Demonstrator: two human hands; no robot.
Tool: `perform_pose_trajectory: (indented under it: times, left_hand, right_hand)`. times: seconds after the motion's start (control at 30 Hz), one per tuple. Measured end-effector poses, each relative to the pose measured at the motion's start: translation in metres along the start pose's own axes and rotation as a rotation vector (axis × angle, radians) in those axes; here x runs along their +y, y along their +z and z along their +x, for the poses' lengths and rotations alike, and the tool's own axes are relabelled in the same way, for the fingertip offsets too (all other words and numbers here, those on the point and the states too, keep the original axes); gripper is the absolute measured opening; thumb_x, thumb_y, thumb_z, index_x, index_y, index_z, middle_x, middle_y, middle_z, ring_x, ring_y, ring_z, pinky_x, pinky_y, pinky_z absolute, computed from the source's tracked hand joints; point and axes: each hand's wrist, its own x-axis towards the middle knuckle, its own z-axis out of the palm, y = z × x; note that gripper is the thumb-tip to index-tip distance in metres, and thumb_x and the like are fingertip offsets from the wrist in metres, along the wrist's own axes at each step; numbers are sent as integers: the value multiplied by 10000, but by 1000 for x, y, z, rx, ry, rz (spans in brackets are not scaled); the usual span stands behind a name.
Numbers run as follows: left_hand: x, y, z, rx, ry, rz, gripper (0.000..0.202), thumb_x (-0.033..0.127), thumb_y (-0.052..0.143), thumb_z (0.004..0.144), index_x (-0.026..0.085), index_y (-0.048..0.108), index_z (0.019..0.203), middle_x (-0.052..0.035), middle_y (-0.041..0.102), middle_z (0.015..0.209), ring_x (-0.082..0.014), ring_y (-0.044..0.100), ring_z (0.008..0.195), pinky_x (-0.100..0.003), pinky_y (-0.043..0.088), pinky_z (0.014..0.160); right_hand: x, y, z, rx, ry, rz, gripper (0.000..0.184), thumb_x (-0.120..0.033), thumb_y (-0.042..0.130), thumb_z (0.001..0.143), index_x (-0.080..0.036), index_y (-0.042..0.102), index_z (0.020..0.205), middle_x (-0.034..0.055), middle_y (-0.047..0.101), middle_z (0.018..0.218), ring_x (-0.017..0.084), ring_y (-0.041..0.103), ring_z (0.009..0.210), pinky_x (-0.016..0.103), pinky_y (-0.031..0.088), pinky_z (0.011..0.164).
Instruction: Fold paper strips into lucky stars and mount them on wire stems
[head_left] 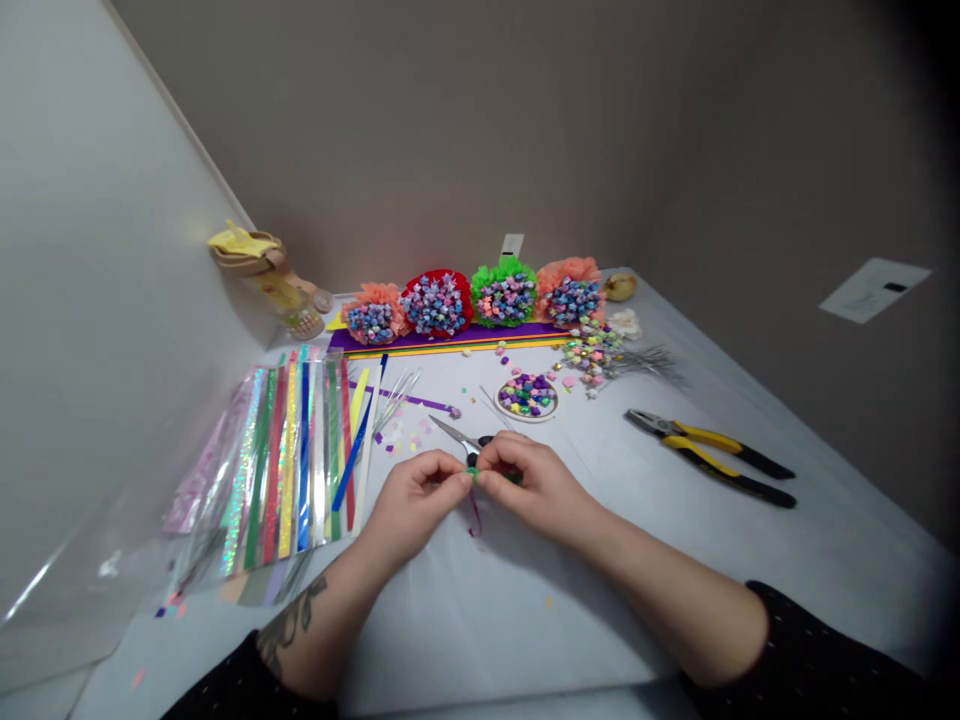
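Note:
Low over the table's middle, my left hand [427, 495] and my right hand [529, 480] meet at the fingertips. Both pinch a small green paper strip [472, 472], mostly hidden by the fingers; its exact shape cannot be made out. A curled magenta strip [475, 520] shows just below them. Scissors [456, 432] lie directly beyond my fingers, blades toward the far left, their handles partly covered by my right hand. Past the scissors, a small round dish [553, 408] holds many folded paper stars [525, 392].
Left lies a clear packet of coloured paper strips [289, 460], with loose strips and wires [397, 395] beside it. Pliers [705, 455] rest at right. Several star bouquets [437, 303] line the back on coloured sheets. Wired stars [589, 355] and a glass jar [304, 315] stand farther off.

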Motion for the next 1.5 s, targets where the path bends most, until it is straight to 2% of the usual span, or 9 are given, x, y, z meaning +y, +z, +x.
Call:
perform_pose_trajectory:
  times: [0.13, 0.2, 0.33, 0.7, 0.93, 1.07, 1.17, 1.3, 1.5]
  left_hand:
    - [-3, -1, -1, 56, 114, 64, 129, 259, 616, 754, 144, 608, 698, 12, 565, 658, -100, 514, 618, -200, 415, 585]
    - [-3, -1, -1, 76, 161, 96, 122, 254, 619, 759, 146, 618, 700, 5, 575, 673, -106, 525, 634, -203, 416, 587]
    - [-4, 0, 0, 62, 140, 89, 129, 261, 620, 761, 147, 627, 701, -8, 599, 684, -116, 544, 646, -218, 432, 606]
    - [-2, 2, -1, 59, 24, -81, 156, 272, 682, 684, 136, 609, 665, -5, 592, 640, -109, 533, 605, -218, 428, 585]
    - [-9, 0, 1, -132, -227, -360, 223, 324, 617, 717, 112, 600, 647, 42, 434, 479, -35, 315, 396, -173, 188, 389]
    - [-6, -1, 1, -183, -204, -380, 174, 293, 621, 725, 128, 587, 684, 35, 467, 530, -35, 321, 411, -167, 194, 393]
    - [1, -2, 0, -201, -75, -258, 208, 330, 651, 727, 127, 607, 732, 4, 519, 606, -78, 448, 513, -184, 335, 464]
    - [8, -1, -1, -116, 25, -85, 247, 364, 649, 726, 131, 597, 663, -10, 540, 639, -130, 532, 630, -239, 432, 600]
    - [-3, 2, -2, -33, -75, -216, 252, 387, 612, 771, 168, 535, 674, 51, 458, 523, -78, 439, 435, -207, 371, 440]
  right_hand:
    - [2, 3, -3, 253, -44, -77, 128, -192, 638, 721, -196, 531, 792, 39, 520, 872, 206, 490, 895, 333, 391, 785]
    - [2, 6, -5, 303, -44, -64, 87, -197, 647, 726, -196, 563, 748, 55, 505, 928, 226, 477, 978, 367, 377, 853]
    - [-1, 12, -8, 280, -29, 50, 32, -183, 613, 751, -199, 629, 729, 64, 502, 973, 215, 487, 1015, 363, 373, 897]
    - [-3, 9, -4, 161, 127, 334, 67, -188, 596, 722, -182, 587, 656, 27, 497, 828, 164, 510, 819, 296, 396, 755]
    - [1, 3, -2, 16, 137, 438, 90, -195, 612, 716, -168, 588, 633, 26, 504, 805, 156, 510, 774, 293, 398, 733]
    - [2, 1, -3, -14, 109, 398, 78, -165, 612, 712, -168, 596, 636, 28, 521, 805, 157, 526, 777, 296, 409, 747]
    - [-1, 0, -3, 24, 104, 338, 75, -159, 602, 708, -170, 591, 634, 28, 523, 795, 153, 526, 761, 292, 417, 733]
    - [-6, 2, -5, 86, 41, 187, 85, -119, 579, 701, -180, 584, 642, 24, 516, 787, 151, 531, 769, 281, 428, 717]
    - [-6, 11, -12, 273, -227, -103, 141, -106, 580, 747, -200, 587, 851, 47, 540, 840, 184, 523, 853, 319, 437, 747]
